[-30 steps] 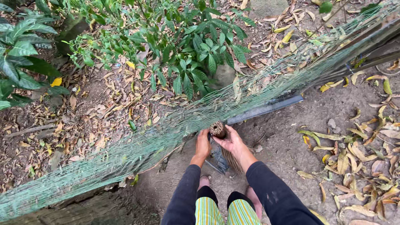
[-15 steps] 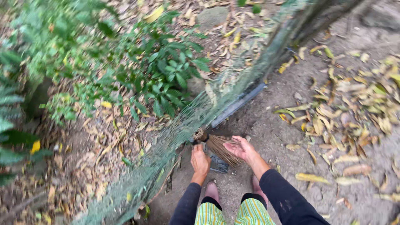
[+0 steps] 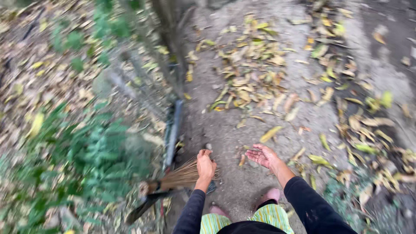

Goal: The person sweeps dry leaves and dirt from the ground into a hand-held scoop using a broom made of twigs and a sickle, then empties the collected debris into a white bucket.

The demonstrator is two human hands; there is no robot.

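twig broom gripped in closed left hand, right hand open, empty

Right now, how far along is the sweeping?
Done: bare dirt strip near the feet. In hand: the left hand grips a stick broom, bristles pointing at the fence; the right hand is open, empty. Left: dry leaves ahead and along the right.

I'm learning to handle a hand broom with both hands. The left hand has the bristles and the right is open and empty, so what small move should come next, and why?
Probably bring the open right hand across to the broom. Only the left hand grips its bristles, and the bound end sticks out unsupported toward the green netting, so a second grip would steady it.
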